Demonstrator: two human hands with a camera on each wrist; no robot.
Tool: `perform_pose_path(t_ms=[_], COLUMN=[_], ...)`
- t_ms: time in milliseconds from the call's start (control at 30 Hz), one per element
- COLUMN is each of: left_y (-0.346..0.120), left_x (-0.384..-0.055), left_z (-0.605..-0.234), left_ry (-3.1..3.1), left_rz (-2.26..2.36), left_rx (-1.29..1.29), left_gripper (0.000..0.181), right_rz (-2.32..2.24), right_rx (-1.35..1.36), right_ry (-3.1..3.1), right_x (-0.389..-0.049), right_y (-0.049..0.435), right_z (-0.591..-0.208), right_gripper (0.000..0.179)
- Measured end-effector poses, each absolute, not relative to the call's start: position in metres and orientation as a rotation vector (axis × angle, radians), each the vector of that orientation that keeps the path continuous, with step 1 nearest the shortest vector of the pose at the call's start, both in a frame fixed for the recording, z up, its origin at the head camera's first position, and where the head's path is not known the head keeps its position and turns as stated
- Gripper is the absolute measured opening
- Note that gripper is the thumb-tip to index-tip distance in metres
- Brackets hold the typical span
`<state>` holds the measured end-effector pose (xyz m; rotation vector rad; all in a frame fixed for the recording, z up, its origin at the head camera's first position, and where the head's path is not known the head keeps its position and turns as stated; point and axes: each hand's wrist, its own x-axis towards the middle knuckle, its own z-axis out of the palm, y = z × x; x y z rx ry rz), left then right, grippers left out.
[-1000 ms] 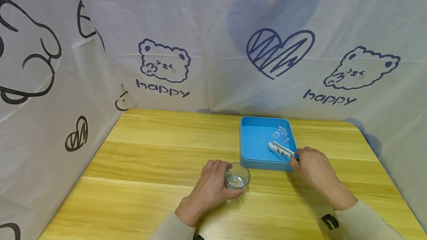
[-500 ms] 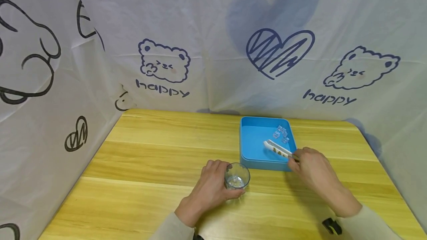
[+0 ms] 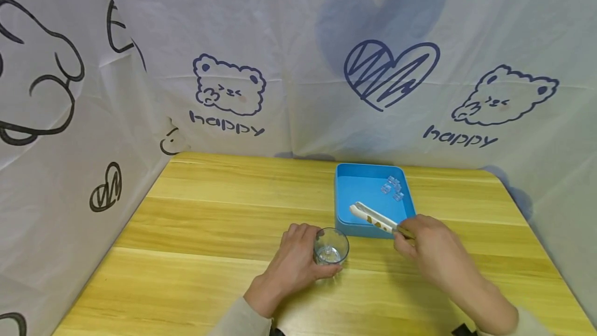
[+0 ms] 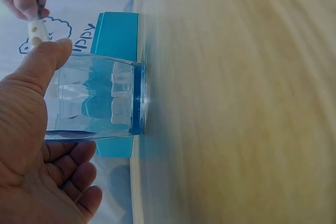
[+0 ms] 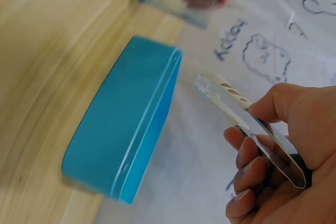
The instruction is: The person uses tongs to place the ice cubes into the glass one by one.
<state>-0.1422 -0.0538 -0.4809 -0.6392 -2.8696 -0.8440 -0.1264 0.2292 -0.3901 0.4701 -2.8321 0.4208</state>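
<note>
Tongs (image 3: 373, 219), white-ended, gripped by the right hand (image 3: 436, 255), raised over the near side of a blue tray (image 3: 361, 229) containing clear cubes (image 3: 386, 189). Glass (image 3: 331, 245), upright on wooden table (image 3: 200, 274), clear pieces (image 4: 121, 109) inside, clasped by the left hand (image 3: 296, 259).

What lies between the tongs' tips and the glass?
In the head view, the near left corner of the blue box lies between the tongs and glass.
</note>
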Motion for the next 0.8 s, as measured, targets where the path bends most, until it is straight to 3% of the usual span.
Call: perform_pose_path(t_ms=[333, 800], left_y=[-0.054, -0.054], left_x=[-0.143, -0.143], left_z=[-0.481, -0.481], left_ry=[-2.866, -2.877], left_rz=[-0.840, -0.817], left_rx=[-0.645, -0.644], left_gripper=[0.078, 0.079], right_rz=[0.466, 0.491], right_rx=[0.557, 0.682], right_ry=[-2.845, -2.852], right_x=[-0.104, -0.098], right_y=[0.213, 0.207], right_z=[-0.388, -0.400], right_gripper=[0.011, 0.006])
